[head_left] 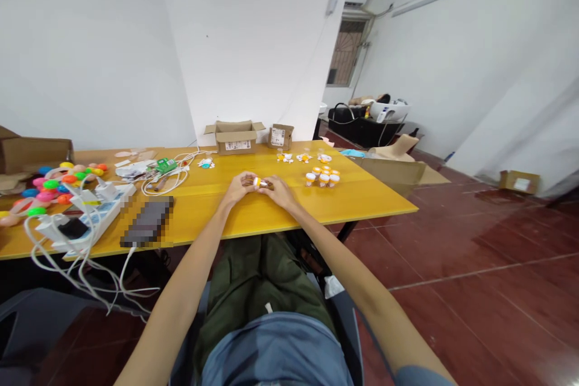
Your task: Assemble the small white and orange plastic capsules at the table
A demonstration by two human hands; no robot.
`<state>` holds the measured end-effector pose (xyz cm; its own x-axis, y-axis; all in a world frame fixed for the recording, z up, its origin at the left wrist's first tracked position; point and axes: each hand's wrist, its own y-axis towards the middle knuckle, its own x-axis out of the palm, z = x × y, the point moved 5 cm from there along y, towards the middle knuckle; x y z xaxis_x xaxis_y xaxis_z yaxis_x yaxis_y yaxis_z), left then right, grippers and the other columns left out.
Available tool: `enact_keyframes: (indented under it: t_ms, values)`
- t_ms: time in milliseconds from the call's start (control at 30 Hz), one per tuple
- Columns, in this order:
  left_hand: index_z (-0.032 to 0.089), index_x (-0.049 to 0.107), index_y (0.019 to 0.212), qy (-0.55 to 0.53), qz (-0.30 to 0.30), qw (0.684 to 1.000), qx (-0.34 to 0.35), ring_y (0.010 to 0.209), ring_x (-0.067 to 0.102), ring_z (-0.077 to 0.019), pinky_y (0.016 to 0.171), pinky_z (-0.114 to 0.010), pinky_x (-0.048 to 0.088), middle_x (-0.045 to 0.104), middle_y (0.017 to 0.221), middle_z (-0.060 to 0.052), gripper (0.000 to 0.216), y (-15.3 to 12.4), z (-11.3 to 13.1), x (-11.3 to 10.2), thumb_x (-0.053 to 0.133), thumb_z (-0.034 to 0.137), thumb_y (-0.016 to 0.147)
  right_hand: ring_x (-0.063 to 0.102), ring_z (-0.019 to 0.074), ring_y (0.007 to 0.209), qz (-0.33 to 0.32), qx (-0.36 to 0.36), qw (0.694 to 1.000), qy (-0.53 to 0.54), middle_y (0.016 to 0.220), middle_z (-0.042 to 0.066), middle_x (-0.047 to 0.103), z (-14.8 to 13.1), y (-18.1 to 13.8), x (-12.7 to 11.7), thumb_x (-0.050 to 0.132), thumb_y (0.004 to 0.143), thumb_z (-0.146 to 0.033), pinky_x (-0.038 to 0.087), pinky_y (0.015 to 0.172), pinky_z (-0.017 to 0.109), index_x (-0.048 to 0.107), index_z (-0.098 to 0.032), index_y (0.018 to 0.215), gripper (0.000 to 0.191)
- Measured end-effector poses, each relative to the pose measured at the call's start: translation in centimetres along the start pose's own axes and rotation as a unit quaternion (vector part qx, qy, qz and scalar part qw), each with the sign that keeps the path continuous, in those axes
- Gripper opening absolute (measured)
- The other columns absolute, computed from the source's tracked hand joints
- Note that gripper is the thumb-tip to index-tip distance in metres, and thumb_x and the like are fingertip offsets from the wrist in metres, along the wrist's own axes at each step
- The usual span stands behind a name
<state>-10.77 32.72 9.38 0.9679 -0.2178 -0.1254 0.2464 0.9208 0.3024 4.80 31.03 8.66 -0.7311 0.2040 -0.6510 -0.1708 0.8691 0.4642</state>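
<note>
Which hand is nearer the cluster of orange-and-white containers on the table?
Right. The right hand is left of the containers, apart from them; the left hand is farther left.

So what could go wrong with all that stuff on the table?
The small container between the fingers of the left hand and right hand might slip and roll away. The cluster of small white-and-orange containers stands close together, so one bump from the right arm could knock several over. And a white cable runs from the phone over the table's front edge; snagging it might drag the phone off.
</note>
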Motion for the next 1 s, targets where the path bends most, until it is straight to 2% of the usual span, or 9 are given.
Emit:
enact_keyframes:
  t_ms: [100, 233, 333, 433, 500, 600, 733, 833, 1000]
  values:
    - [0.020, 0.068, 0.084, -0.003, -0.007, 1.000, 0.005, 0.089, 0.069, -0.0197, 0.086, -0.034, 0.056, 0.074, 0.089, -0.004, 0.038, 0.2, -0.1, 0.2, 0.088, 0.025, 0.051, 0.064, 0.0232, 0.103, -0.013, -0.011, 0.996, -0.083, 0.104, 0.007, 0.072, -0.7, -0.2, 0.1, 0.068, 0.085, -0.027, 0.049, 0.091, 0.036, 0.071, -0.023, 0.105, 0.021]
    - [0.019, 0.068, 0.083, -0.017, -0.009, 1.000, 0.006, 0.086, 0.068, -0.0191, 0.085, -0.034, 0.056, 0.073, 0.086, -0.003, 0.041, 0.4, -0.2, 0.4, 0.089, 0.022, 0.048, 0.062, 0.0255, 0.113, -0.013, -0.014, 0.990, -0.142, 0.122, 0.010, 0.070, -1.6, -0.8, 0.2, 0.060, 0.087, -0.020, 0.048, 0.096, 0.038, 0.057, -0.025, 0.134, 0.048]
    - [0.018, 0.068, 0.085, -0.039, -0.014, 0.999, 0.014, 0.085, 0.069, -0.0185, 0.088, -0.036, 0.056, 0.073, 0.087, -0.003, 0.045, 0.5, -0.1, 0.6, 0.090, 0.021, 0.046, 0.063, 0.0263, 0.115, -0.027, -0.031, 0.984, -0.173, 0.132, 0.010, 0.066, -2.1, -1.3, 0.2, 0.053, 0.088, -0.015, 0.047, 0.099, 0.039, 0.050, -0.027, 0.143, 0.057]
    - [0.018, 0.067, 0.087, -0.058, -0.021, 0.998, 0.014, 0.083, 0.070, -0.0187, 0.089, -0.038, 0.057, 0.074, 0.089, -0.004, 0.046, 0.4, 0.1, 0.7, 0.091, 0.023, 0.048, 0.064, 0.0265, 0.111, -0.039, -0.028, 0.981, -0.187, 0.131, 0.010, 0.065, -1.9, -1.3, -0.6, 0.050, 0.090, -0.016, 0.048, 0.096, 0.039, 0.052, -0.028, 0.139, 0.051]
    - [0.018, 0.067, 0.087, -0.058, -0.023, 0.998, 0.013, 0.083, 0.071, -0.0189, 0.089, -0.039, 0.058, 0.075, 0.090, -0.005, 0.045, 0.2, 0.2, 0.8, 0.091, 0.024, 0.049, 0.064, 0.0270, 0.111, -0.032, -0.022, 0.982, -0.186, 0.129, 0.012, 0.065, -1.5, -0.9, -1.8, 0.052, 0.091, -0.018, 0.049, 0.094, 0.039, 0.057, -0.024, 0.132, 0.041]
    - [0.019, 0.066, 0.086, -0.047, -0.022, 0.999, 0.013, 0.082, 0.071, -0.0187, 0.089, -0.039, 0.058, 0.075, 0.090, -0.006, 0.043, 0.1, 0.2, 0.9, 0.090, 0.025, 0.051, 0.064, 0.0291, 0.107, 0.005, -0.010, 0.982, -0.190, 0.123, 0.014, 0.067, -0.6, 0.3, -4.5, 0.058, 0.091, -0.024, 0.048, 0.091, 0.039, 0.060, -0.021, 0.120, 0.029]
    - [0.019, 0.066, 0.086, -0.023, -0.017, 1.000, 0.012, 0.082, 0.070, -0.0186, 0.087, -0.038, 0.058, 0.075, 0.092, -0.006, 0.039, 0.1, -0.1, 0.8, 0.088, 0.027, 0.054, 0.058, 0.0326, 0.111, 0.063, 0.008, 0.962, -0.265, 0.116, 0.017, 0.068, 1.3, 1.3, -7.7, 0.062, 0.090, -0.032, 0.042, 0.097, 0.044, 0.062, -0.018, 0.112, 0.027]
    - [0.020, 0.067, 0.087, 0.005, -0.018, 1.000, 0.014, 0.086, 0.070, -0.0194, 0.087, -0.038, 0.058, 0.075, 0.094, -0.006, 0.037, 0.2, -0.3, 0.7, 0.086, 0.029, 0.057, 0.056, 0.0350, 0.113, 0.067, 0.038, 0.932, -0.354, 0.117, 0.021, 0.067, 2.9, 0.9, -8.3, 0.063, 0.089, -0.034, 0.039, 0.101, 0.051, 0.065, -0.015, 0.108, 0.027]
    - [0.020, 0.068, 0.089, 0.033, -0.020, 0.999, 0.013, 0.091, 0.070, -0.0210, 0.090, -0.039, 0.057, 0.075, 0.097, -0.006, 0.035, 0.3, -0.6, 0.6, 0.084, 0.031, 0.060, 0.051, 0.0385, 0.121, 0.049, 0.067, 0.889, -0.450, 0.124, 0.024, 0.064, 4.7, -0.5, -7.7, 0.058, 0.091, -0.041, 0.033, 0.105, 0.057, 0.068, -0.014, 0.109, 0.034]
